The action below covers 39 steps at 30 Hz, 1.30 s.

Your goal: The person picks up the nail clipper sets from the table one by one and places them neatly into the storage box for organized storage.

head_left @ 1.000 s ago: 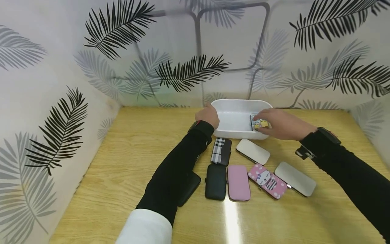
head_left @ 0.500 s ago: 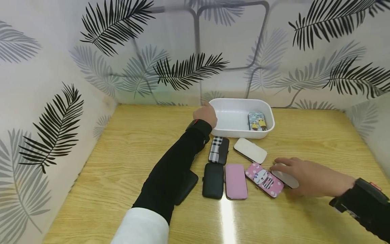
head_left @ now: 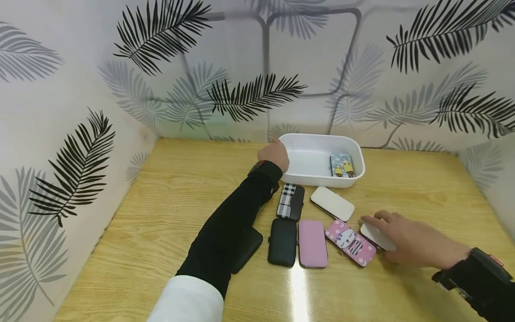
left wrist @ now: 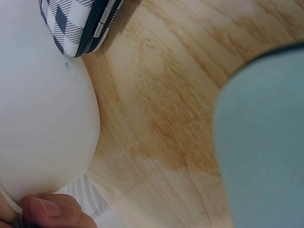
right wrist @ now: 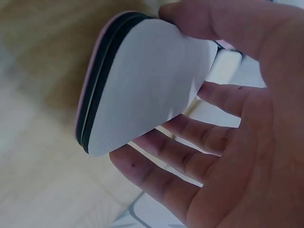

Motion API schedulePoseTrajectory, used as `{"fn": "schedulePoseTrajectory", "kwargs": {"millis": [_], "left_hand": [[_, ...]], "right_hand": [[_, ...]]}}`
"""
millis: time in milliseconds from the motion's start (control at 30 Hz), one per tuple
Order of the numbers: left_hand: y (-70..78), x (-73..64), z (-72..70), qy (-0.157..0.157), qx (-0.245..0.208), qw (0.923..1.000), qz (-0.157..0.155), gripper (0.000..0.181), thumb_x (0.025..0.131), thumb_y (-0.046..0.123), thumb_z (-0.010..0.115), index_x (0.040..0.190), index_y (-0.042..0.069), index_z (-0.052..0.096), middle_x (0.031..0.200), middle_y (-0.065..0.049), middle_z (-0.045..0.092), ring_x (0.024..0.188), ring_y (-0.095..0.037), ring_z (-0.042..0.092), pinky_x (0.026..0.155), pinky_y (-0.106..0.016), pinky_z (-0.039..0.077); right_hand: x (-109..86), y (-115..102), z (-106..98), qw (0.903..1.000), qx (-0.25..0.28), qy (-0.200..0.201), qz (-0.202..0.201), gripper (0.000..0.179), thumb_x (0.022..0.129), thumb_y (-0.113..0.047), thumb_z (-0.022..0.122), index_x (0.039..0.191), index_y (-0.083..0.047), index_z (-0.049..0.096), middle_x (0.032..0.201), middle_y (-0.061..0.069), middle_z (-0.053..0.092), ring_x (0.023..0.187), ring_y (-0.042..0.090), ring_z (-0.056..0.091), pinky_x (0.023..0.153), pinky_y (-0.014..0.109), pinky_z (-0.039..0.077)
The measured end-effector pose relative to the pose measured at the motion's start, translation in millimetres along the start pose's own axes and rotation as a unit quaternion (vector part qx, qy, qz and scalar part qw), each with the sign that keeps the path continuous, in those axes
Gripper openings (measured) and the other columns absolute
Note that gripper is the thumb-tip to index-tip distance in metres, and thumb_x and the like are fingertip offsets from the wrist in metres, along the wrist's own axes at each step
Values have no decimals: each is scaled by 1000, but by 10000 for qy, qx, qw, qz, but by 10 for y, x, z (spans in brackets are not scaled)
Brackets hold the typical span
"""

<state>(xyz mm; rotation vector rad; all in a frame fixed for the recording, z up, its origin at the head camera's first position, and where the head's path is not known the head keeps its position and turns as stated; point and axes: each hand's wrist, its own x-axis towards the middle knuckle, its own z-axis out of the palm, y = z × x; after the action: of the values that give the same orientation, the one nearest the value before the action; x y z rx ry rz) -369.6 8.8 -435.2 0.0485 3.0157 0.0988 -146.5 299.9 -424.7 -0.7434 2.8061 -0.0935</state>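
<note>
At the back, my left hand (head_left: 274, 155) holds the left end of a white plastic basin (head_left: 322, 180); the left wrist view shows the thumb (left wrist: 57, 209) at its rim. Inside the basin's right end lies a blue case with yellow cartoon figures (head_left: 342, 165). My right hand (head_left: 416, 239) grips an off-white slim hard case (head_left: 377, 236) by its edges. In the right wrist view, the thumb is on one side of this off-white case (right wrist: 147, 90) and the fingertips (right wrist: 128, 159) on the other. It sits beside a pink cartoon-rabbit case (head_left: 351, 242).
In front of the basin lie a plaid-and-black case (head_left: 290, 202) and a white case (head_left: 332, 202). Nearer are a black case (head_left: 282, 242) and a plain pink case (head_left: 313, 243). Another black case (head_left: 247, 249) is partly under the left sleeve. Leaf-patterned sheeting (head_left: 241, 58) backs the wooden table (head_left: 173, 201).
My right hand has left the cartoon case in the basin, moved right and toward me, and taken hold of the off-white case. My left hand has stayed at the basin.
</note>
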Motion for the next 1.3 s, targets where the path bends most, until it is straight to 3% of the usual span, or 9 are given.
{"fn": "schedulePoseTrajectory", "kwargs": {"millis": [200,433,533,700,800,1000,1167,1300], "left_hand": [[-1,27,1,95,11,10000,12,65,105,34,47,158,3,26,71,-1,65,55,-14,52,54,-31,35],[-11,44,3,121,89,9999,3,66,105,36,47,158,3,26,71,-1,64,56,-14,53,55,-31,36],[-11,29,4,52,77,9999,49,66,105,36,47,158,3,26,69,-1,63,54,-14,52,55,-30,36],[-4,17,22,48,93,9999,55,65,105,36,46,158,3,26,67,0,63,53,-13,51,54,-30,36],[7,22,58,94,108,9999,19,66,105,37,47,158,3,26,70,0,65,54,-14,53,54,-30,37],[3,61,84,101,104,9999,-25,67,103,38,50,156,3,28,78,-2,69,60,-15,61,57,-31,42],[0,93,124,149,113,9998,-47,66,103,39,52,155,4,30,76,-1,68,61,-14,61,57,-31,42],[-9,100,118,118,70,9999,-37,67,103,39,54,154,4,30,78,-1,69,62,-14,62,60,-31,45]], "right_hand": [[68,8,-309,9988,29,461,-171,86,74,-20,88,149,-15,48,134,14,57,102,23,62,73,40,57],[363,26,-681,9944,92,936,-473,86,76,-18,84,152,-11,43,139,17,54,107,28,60,79,43,55],[540,23,-796,9940,141,970,-482,89,77,-16,82,154,-9,39,144,17,50,109,28,60,83,45,54],[948,-23,-961,9931,111,976,-641,92,78,-8,81,155,0,32,151,22,43,126,35,54,101,51,48],[1219,-43,-1035,9920,-44,975,-799,90,79,-4,80,154,3,33,151,25,43,131,40,50,103,53,46],[1780,-57,-1062,9943,-187,642,-825,84,81,-2,79,153,3,36,145,26,47,122,39,56,99,49,49],[2179,-76,-917,9971,-289,84,-698,78,79,6,76,149,3,43,131,24,57,106,34,59,92,47,49],[2404,-67,-757,9954,-455,74,-846,71,79,14,70,144,-7,52,124,20,61,102,32,59,89,47,50]]}}
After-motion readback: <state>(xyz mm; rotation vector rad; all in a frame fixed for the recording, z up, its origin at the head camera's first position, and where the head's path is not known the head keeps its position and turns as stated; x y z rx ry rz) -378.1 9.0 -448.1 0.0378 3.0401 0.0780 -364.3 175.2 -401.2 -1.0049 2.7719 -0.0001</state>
